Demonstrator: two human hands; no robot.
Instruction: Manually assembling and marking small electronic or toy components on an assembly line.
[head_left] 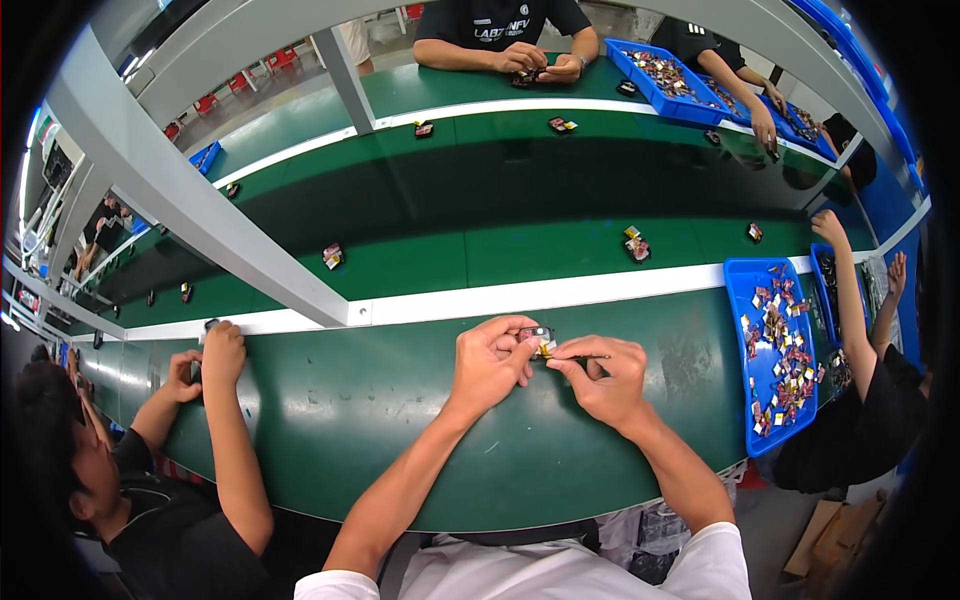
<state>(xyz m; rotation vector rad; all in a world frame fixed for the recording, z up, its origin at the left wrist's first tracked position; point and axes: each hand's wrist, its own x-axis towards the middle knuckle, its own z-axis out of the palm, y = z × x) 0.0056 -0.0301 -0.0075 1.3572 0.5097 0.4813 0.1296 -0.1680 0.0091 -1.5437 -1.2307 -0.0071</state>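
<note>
L hand (488, 362) pinches small dark part (537, 334), R hand (603, 380) grips thin tool (585, 357) w/ fingertips at it; blue parts tray (742, 330) to right, co-worker's arm (232, 440) left, white rail (560, 295) just beyond.

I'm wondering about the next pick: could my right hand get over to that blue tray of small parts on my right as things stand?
Probably yes. The right hand is pinching a thin tool at the small part, and bare green bench lies between it and the blue tray. A neighbour's arm hangs just past the tray.
</note>
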